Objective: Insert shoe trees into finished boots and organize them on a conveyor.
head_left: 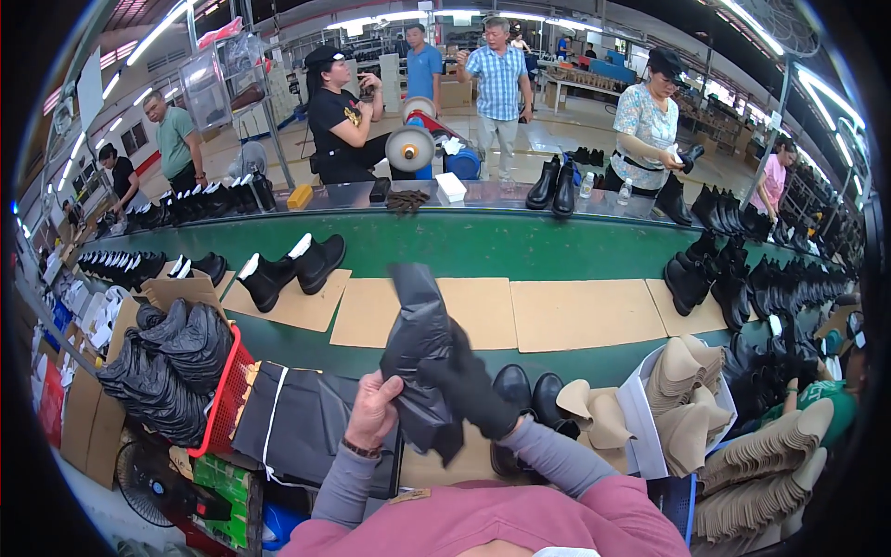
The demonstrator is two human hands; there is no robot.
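A crumpled black sheet [415, 311], thin like paper or plastic, stands upright between my hands in front of my chest. My bare left hand [375, 408] pinches its left edge, thumb uppermost. On the other side my right hand [469, 385], in a black glove, is closed on the sheet; some fingers blend into the black. Whether anything is inside the sheet cannot be seen. Just left of my left hand lies a stack of flat black sheets [316, 422] tied with white string. Black boots [513, 385] stand beside my right wrist.
A red basket [239, 390] at left holds black bundles [167, 371]. Cardboard pieces [580, 314] line the green conveyor belt [464, 246], with boots [290, 271] on it. At right, a white box [640, 418] holds curved brown cardboard inserts [682, 390]. Several people stand beyond the belt.
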